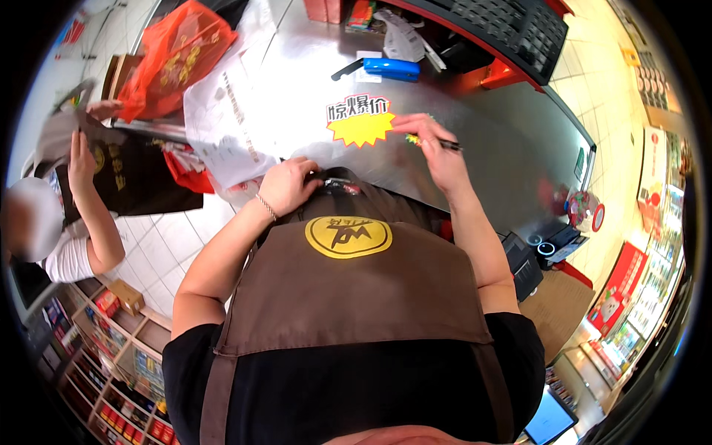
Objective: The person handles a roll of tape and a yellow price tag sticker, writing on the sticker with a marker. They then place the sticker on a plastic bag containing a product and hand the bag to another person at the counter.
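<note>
My right hand [436, 147] is over the metal counter [478, 117], holding a dark pen [450, 145] between its fingers. Its fingertips touch the right edge of a yellow starburst price card [360, 128] with printed writing, lying on the counter. A small patch of similar bright colours shows under the hand. My left hand [290, 185] rests at the counter's near edge, at the waist of my brown apron [356, 289], with its fingers curled by a small clear-wrapped item [342, 186]; whether it grips anything is hidden. Beyond the card lies a blue stapler [391, 68], its black arm swung out.
An orange-red plastic bag [172, 61] and a white plastic bag [222, 117] lie at the left. A co-worker's hand [82, 161] is raised beside a dark bag. A black keyboard [506, 33] sits on a red-edged shelf at the top right. Shelving [122, 356] stands behind at lower left.
</note>
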### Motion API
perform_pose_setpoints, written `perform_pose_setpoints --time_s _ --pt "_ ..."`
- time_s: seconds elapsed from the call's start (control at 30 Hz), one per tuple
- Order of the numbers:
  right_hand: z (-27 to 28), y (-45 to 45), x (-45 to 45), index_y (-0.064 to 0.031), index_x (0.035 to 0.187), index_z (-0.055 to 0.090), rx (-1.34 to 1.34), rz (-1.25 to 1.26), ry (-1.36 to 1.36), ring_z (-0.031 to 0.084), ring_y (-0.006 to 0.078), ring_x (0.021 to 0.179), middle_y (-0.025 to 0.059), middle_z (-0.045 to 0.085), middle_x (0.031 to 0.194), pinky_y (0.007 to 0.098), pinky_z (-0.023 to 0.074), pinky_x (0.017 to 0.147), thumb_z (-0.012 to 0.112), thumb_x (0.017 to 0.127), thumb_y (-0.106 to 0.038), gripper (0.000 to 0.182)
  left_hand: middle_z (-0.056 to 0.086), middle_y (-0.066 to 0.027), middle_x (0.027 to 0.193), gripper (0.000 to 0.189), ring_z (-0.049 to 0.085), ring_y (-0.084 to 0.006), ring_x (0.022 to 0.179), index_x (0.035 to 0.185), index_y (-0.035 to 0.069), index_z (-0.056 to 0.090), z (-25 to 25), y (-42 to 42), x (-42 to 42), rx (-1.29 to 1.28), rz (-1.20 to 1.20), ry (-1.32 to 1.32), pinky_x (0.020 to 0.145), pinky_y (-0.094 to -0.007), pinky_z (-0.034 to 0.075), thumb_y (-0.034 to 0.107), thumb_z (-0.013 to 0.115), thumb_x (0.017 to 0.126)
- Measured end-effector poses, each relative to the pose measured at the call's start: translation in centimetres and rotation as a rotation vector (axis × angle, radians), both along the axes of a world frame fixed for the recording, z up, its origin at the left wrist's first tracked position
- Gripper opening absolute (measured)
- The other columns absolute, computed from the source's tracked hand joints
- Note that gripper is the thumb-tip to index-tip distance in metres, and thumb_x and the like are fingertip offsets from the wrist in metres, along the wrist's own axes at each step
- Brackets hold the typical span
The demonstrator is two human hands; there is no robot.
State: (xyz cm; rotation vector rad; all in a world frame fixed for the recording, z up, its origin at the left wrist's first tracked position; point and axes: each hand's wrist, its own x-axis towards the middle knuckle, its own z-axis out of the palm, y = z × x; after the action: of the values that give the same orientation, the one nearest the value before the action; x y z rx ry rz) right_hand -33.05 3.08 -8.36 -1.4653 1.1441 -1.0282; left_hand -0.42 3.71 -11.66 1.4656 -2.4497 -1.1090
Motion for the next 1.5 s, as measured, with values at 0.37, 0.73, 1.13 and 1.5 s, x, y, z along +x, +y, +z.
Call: perform_pose_setpoints --time_s 0.37,0.73,1.13,1.5 --pt "4.8 0.6 5.0 -0.0044 0.084 0.050 0.135 0.096 -0.425 0.048 0.0190 0.081 0.0038 0.045 0.082 0.0339 0.0441 0.078 0.048 0.094 -0.083 0.079 0.072 -0.0165 0.085 0.014 0.070 -0.0375 0.082 0.094 0.005 0.072 0.8 0.7 3.4 -0.069 0.210 0.056 0.072 -0.0470 0.055 0.018 0.069 0.091" --pt "6.7 6.1 19.7 0.0050 0.112 0.056 0.623 0.641 0.472 0.069 0.0327 0.097 0.0232 0.069 0.099 0.0447 0.0533 0.083 0.060 0.101 -0.028 0.035 0.072 -0.0154 0.087 0.013 0.070 -0.0384 0.083 0.096 0.008 0.073 3.1 0.5 6.1 -0.124 0.146 0.215 0.073 -0.0492 0.054 0.017 0.066 0.089" --pt "-3.7 11.0 20.3 0.0023 0.118 0.063 0.441 0.448 0.929 0.066 0.0462 0.106 0.0302 0.069 0.112 0.0537 0.0530 0.094 0.064 0.095 -0.030 0.040 0.074 -0.0123 0.084 0.013 0.075 -0.0314 0.084 0.088 0.010 0.073 3.1 2.2 5.3 -0.182 -0.237 0.138 0.071 -0.0445 0.059 0.019 0.064 0.086" --pt "-9.2 12.5 23.1 -0.0044 0.124 0.069 0.383 0.475 0.862 0.066 0.0422 0.117 0.0258 0.069 0.125 0.0488 0.0526 0.098 0.064 0.083 -0.010 0.042 0.074 -0.0124 0.083 0.013 0.075 -0.0315 0.087 0.088 0.008 0.073 2.1 3.8 7.4 -0.208 -0.272 0.118 0.073 -0.0446 0.059 0.018 0.066 0.084"
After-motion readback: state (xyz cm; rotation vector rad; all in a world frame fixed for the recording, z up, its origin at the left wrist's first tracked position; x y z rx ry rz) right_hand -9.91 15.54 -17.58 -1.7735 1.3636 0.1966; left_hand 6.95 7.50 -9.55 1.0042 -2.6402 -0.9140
